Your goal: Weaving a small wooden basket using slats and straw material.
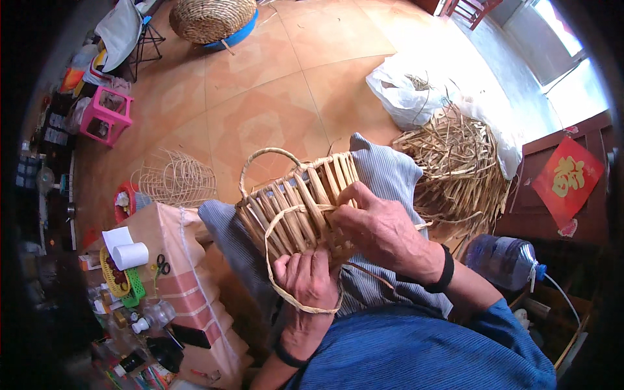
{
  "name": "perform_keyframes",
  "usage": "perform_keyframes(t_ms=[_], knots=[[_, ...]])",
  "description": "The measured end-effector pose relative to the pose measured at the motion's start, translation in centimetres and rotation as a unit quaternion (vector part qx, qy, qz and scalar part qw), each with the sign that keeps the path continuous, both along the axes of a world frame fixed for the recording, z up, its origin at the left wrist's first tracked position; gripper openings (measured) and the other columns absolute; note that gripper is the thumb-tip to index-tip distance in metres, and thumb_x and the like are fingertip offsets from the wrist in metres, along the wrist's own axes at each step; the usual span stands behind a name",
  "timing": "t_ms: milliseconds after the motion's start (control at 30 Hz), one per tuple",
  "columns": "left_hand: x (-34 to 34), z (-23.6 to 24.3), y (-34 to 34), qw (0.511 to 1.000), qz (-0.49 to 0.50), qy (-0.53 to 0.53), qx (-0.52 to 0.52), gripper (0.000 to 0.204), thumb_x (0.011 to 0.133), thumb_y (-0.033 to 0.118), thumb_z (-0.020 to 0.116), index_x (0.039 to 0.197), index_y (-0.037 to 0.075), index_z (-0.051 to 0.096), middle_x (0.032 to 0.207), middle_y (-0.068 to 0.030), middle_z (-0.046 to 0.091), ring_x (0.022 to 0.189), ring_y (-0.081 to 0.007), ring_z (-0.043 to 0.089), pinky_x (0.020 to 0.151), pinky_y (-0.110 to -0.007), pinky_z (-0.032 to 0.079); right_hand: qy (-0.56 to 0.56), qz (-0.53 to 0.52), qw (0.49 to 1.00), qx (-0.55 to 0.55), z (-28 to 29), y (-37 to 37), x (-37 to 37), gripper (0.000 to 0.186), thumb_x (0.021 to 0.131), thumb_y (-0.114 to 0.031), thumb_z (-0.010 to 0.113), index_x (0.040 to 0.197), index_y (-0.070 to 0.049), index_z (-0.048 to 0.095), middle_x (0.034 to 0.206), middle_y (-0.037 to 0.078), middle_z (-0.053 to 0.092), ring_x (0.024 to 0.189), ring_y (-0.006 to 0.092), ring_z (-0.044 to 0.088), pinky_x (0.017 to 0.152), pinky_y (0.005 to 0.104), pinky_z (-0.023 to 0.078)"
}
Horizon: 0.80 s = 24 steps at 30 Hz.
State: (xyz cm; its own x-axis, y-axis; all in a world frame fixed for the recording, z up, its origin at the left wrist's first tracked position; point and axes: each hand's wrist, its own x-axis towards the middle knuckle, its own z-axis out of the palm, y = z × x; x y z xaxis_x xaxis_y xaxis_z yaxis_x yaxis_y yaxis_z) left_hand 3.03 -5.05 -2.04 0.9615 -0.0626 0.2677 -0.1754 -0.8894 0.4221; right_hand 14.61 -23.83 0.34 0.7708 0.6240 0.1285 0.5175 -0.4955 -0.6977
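Note:
A small woven straw basket [286, 224] with upright slats and a thin looped handle lies tilted on my lap, over a grey striped cloth [387, 170]. My left hand [308, 281] is closed on its near edge, fingertips pressed against the weave. My right hand [385, 229] is pinched at the basket's right side, where a pale twisted straw strand [269, 253] runs to its fingers. From there the strand crosses the slats and curves in a wide loop down over the back of my left hand. The right fingertips are partly hidden.
Dried stalks [458, 166] are heaped at the right beside a white plastic bag [398, 88]. A water jug [504, 261] stands near my right elbow. On the left, a cloth-covered table [177, 257] holds scissors [162, 265] and a paper roll [130, 255]. Beyond are a pink stool [107, 116] and a large basket [211, 21].

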Motion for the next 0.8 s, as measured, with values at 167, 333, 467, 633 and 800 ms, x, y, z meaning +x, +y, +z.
perform_keyframes(t_ms=[167,333,467,633,800], knots=[[-0.3,-0.3,0.0,1.000,0.016,0.001,0.000,0.047,0.086,0.012,0.089,0.129,0.001,0.074,0.099,-0.0108,0.073,0.094,-0.0291,0.070,0.095,-0.047,0.048,0.022,0.017,0.998,-0.054,1.5,-0.4,-0.8,0.033,0.096,-0.023,0.079,0.124,-0.012,0.065,0.122,0.019,0.061,0.086,0.0430,0.074,0.070,0.0515,0.063],[-0.4,-0.3,0.0,1.000,0.018,-0.010,-0.004,0.051,0.085,0.012,0.091,0.132,0.001,0.074,0.104,-0.0110,0.075,0.096,-0.0289,0.071,0.097,-0.047,0.047,0.030,0.036,0.999,-0.027,-0.1,-0.2,-1.9,0.041,0.097,-0.021,0.078,0.133,-0.012,0.061,0.115,0.018,0.062,0.084,0.0430,0.073,0.069,0.0514,0.063],[-0.4,-0.4,0.0,0.999,0.025,-0.023,-0.004,0.051,0.085,0.012,0.091,0.132,0.002,0.074,0.106,-0.0111,0.076,0.096,-0.0284,0.071,0.096,-0.047,0.048,0.056,0.044,0.996,-0.056,0.3,0.4,-1.3,0.040,0.096,-0.022,0.079,0.130,-0.012,0.061,0.111,0.018,0.063,0.082,0.0436,0.073,0.070,0.0537,0.062],[-0.8,-1.0,0.1,1.000,0.018,-0.005,-0.025,0.053,0.085,0.012,0.091,0.134,0.000,0.071,0.116,-0.0146,0.077,0.102,-0.0337,0.071,0.099,-0.049,0.047,0.062,0.116,0.990,-0.055,0.4,1.0,1.5,0.030,0.094,-0.029,0.081,0.114,-0.009,0.069,0.099,0.018,0.069,0.084,0.0433,0.074,0.070,0.0535,0.059],[-0.7,-1.2,0.2,0.999,0.012,-0.034,-0.014,0.054,0.087,0.014,0.091,0.136,0.002,0.072,0.116,-0.0119,0.077,0.100,-0.0288,0.072,0.098,-0.047,0.048,0.081,0.159,0.977,-0.119,1.1,1.9,3.3,0.029,0.088,-0.032,0.084,0.097,-0.007,0.073,0.085,0.017,0.075,0.083,0.0401,0.076,0.071,0.0514,0.058]])
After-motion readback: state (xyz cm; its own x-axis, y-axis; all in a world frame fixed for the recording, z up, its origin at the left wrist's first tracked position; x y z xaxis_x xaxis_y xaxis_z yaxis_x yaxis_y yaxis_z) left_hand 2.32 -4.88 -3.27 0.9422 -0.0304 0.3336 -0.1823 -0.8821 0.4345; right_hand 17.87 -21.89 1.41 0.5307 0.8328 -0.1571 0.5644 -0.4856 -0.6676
